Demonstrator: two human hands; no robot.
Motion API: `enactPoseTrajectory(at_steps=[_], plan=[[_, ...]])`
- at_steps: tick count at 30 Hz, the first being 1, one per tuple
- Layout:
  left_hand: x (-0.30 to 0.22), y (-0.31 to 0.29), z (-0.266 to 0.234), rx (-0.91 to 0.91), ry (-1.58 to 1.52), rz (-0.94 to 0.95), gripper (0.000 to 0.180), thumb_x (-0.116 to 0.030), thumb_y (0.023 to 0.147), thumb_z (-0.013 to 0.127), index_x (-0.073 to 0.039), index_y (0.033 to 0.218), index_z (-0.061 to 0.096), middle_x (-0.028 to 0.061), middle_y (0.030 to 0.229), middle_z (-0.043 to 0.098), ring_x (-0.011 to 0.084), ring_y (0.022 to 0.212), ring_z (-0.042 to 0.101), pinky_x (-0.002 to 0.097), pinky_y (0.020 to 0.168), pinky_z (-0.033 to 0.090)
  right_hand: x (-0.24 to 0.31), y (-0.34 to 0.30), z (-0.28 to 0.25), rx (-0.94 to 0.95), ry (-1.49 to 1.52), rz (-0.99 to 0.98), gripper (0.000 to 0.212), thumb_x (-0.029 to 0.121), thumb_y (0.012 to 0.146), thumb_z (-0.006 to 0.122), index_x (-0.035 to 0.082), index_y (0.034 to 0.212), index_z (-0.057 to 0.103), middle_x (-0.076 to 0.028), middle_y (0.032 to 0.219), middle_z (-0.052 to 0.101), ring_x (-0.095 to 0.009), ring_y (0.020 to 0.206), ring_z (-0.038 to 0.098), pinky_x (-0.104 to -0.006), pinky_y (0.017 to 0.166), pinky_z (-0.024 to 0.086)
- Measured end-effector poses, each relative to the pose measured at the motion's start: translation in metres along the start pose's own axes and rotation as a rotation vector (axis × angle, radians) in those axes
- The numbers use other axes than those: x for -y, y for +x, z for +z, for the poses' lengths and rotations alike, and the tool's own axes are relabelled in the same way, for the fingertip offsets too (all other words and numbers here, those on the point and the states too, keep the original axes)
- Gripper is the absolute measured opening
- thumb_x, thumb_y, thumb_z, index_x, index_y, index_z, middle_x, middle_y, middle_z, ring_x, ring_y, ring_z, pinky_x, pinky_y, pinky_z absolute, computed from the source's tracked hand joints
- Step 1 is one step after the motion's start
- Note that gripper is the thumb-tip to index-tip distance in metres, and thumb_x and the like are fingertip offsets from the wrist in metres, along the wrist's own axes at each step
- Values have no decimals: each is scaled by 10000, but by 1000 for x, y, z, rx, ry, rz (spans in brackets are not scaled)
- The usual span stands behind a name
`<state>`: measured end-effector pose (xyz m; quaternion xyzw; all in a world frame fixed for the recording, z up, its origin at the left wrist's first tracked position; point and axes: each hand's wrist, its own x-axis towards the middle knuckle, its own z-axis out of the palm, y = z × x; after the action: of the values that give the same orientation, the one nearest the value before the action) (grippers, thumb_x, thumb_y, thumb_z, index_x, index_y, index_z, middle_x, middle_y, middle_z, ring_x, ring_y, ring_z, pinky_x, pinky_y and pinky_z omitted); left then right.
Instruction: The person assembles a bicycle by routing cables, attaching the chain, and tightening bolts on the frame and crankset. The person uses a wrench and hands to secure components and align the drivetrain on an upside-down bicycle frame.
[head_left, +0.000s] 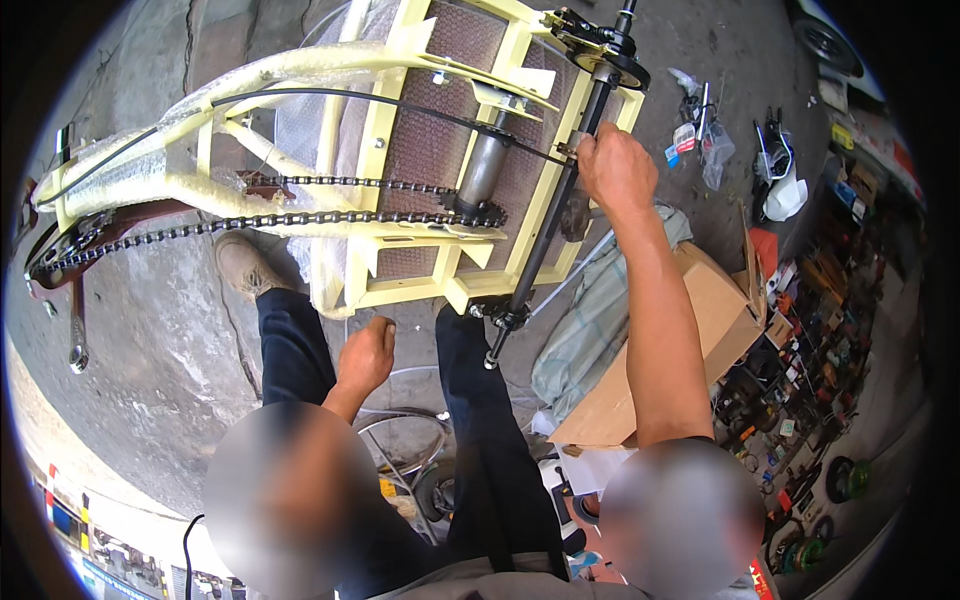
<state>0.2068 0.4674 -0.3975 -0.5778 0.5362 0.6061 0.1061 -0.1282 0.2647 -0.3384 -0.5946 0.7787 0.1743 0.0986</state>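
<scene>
A pale yellow metal frame [460, 288], partly wrapped in clear film, lies before me. Across its right side runs a long black axle [541, 250]. At the middle of this axle my right hand [618, 172] is closed, its fingertips by a small bracket where a black cable [400, 103] ends. What the fingers pinch is hidden. My left hand [366, 357] hangs closed below the frame's near edge, apart from it; its palm is hidden. A chain [250, 222] stretches from a small sprocket [490, 213] beside a grey cylinder [484, 165] toward the far left.
A wrench [78, 340] hangs or lies at the left. An opened cardboard box [690, 330] and a grey-green wrapped bundle [580, 325] stand near my right arm. Bagged small parts [705, 135] lie on the concrete floor. Many loose parts [790, 400] crowd the right side.
</scene>
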Motion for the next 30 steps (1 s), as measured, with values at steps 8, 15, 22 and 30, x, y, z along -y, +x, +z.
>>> enactPoseTrajectory(at_steps=[8,15,22,30], plan=[[0,0,-2,-17,-3,-3,226,-239,954,500,-45,988,610,253,861,638,463,836,600,533,735,463,3,2,-13,95,12,65,367,329,919,493,-10,927,634,-223,953,668,-409,902,646,-499,802,504],[-2,-1,-1,13,29,-4,245,-247,953,499,-36,991,616,265,852,636,462,831,602,530,737,463,-3,4,-14,151,29,-6,358,339,909,506,5,963,627,-220,975,662,-406,931,638,-505,800,502],[2,0,7,8,56,12,260,-238,958,484,-20,999,620,259,867,640,457,845,605,518,755,469,-11,12,-10,198,-7,-90,334,308,931,496,11,927,648,-218,939,681,-400,903,652,-490,802,514],[10,2,17,39,20,44,249,-240,956,484,-31,978,619,266,869,639,480,848,596,537,748,469,-10,11,-6,176,66,-47,275,244,885,527,13,925,670,-212,939,685,-398,897,658,-475,791,521]])
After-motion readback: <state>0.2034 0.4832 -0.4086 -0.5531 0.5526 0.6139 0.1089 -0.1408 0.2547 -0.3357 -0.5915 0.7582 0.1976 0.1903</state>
